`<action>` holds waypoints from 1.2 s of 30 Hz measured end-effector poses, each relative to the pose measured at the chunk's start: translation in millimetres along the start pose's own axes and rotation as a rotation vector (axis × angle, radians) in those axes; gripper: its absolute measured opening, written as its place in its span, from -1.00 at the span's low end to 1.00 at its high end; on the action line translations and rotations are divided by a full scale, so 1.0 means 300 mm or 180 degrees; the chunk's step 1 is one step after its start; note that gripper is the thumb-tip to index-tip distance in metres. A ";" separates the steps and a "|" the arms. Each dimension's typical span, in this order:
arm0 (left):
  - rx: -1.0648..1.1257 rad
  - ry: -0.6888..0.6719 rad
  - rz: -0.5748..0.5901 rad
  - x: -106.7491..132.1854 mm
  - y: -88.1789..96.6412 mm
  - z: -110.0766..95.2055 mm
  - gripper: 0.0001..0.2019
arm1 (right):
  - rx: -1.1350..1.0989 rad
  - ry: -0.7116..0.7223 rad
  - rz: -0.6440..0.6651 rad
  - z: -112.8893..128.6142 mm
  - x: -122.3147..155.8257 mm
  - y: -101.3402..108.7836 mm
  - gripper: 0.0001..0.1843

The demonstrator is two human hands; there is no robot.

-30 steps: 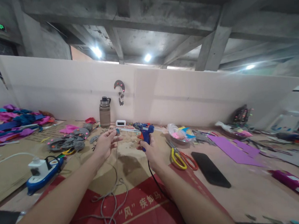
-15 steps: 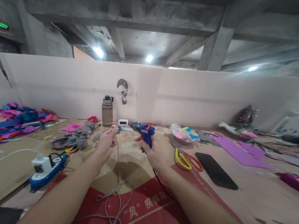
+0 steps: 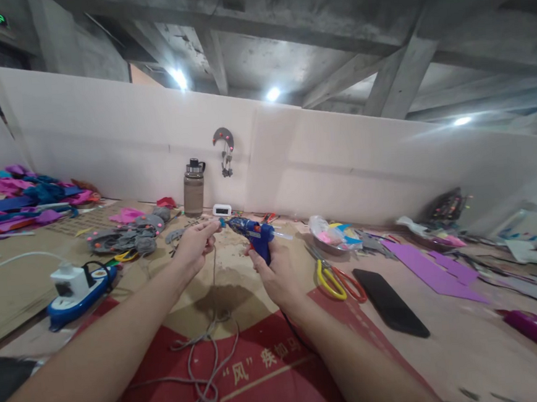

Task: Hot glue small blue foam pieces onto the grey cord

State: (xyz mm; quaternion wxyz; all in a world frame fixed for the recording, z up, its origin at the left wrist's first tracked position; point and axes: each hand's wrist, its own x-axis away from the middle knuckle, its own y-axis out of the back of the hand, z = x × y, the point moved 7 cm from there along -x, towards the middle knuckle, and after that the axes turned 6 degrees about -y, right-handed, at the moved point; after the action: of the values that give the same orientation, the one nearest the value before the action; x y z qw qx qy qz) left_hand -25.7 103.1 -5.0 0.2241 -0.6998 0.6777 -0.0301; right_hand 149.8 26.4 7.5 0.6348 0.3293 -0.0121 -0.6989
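My right hand [image 3: 274,271] is wrapped round the handle of a blue hot glue gun [image 3: 258,234], and a clear glue stick [image 3: 284,234] sticks out of its back. Its nozzle points left, close to a small blue piece [image 3: 222,222] pinched in the fingertips of my left hand [image 3: 196,246]. Whether nozzle and piece touch, I cannot tell. A grey cord [image 3: 215,273] hangs below my left hand and runs down to a loose tangle on the red and tan cardboard [image 3: 264,387].
Yellow and red-handled scissors [image 3: 330,281] and a black phone [image 3: 390,303] lie to the right, near purple sheets [image 3: 434,271]. On the left are a blue power strip [image 3: 81,301] and grey felt pieces [image 3: 123,238]. A bottle [image 3: 194,191] stands by the white partition [image 3: 320,153].
The glue gun's nozzle has swung from behind the blue piece to right beside it, and the gun is turned so its glue stick shows. The view has tilted slightly.
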 end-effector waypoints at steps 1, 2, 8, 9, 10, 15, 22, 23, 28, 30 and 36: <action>-0.0003 0.0014 0.0009 0.002 -0.003 -0.001 -0.71 | 0.0012 0.0016 0.0007 0.002 0.001 0.001 -0.68; -0.0004 0.0022 0.0022 0.004 -0.007 -0.002 -0.72 | 0.0010 0.0040 0.0022 0.006 0.002 0.001 -0.67; -0.0029 0.0018 0.0097 0.007 -0.016 -0.003 -0.73 | 0.0125 0.0122 -0.0003 0.016 0.001 0.008 -0.69; -0.0036 0.0014 0.0109 0.007 -0.017 -0.003 -0.72 | 0.0168 0.0144 -0.0017 0.017 0.001 0.007 -0.69; -0.0044 0.0003 0.0120 0.007 -0.017 -0.004 -0.72 | 0.0199 0.0165 -0.0032 0.017 0.000 0.006 -0.69; -0.0123 -0.0047 0.0170 0.009 -0.022 -0.008 -0.71 | 0.0178 0.0250 -0.0098 0.013 0.001 0.002 -0.71; -0.0222 -0.0122 0.0223 0.006 -0.025 -0.006 -0.71 | 0.0279 0.0261 -0.0137 0.018 0.003 0.006 -0.70; -0.0228 -0.0129 0.0213 0.006 -0.025 -0.007 -0.71 | 0.0293 0.0257 -0.0143 0.017 0.003 0.006 -0.69; -0.0208 -0.0128 0.0192 0.010 -0.029 -0.014 -0.71 | 0.0341 0.0222 -0.0134 0.010 0.003 0.000 -0.68; -0.0212 -0.0110 0.0197 0.013 -0.031 -0.016 -0.71 | 0.0351 0.0216 -0.0147 0.009 0.003 0.001 -0.68; -0.0210 -0.0073 0.0230 0.013 -0.031 -0.013 -0.73 | 0.0345 0.0210 -0.0206 0.015 0.006 0.009 -0.72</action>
State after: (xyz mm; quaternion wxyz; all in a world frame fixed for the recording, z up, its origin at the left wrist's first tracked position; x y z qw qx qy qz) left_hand -18.2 98.1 0.7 0.2096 -0.6822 0.7005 0.0085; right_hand 150.1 22.6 11.5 0.5932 0.3863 -0.0183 -0.7061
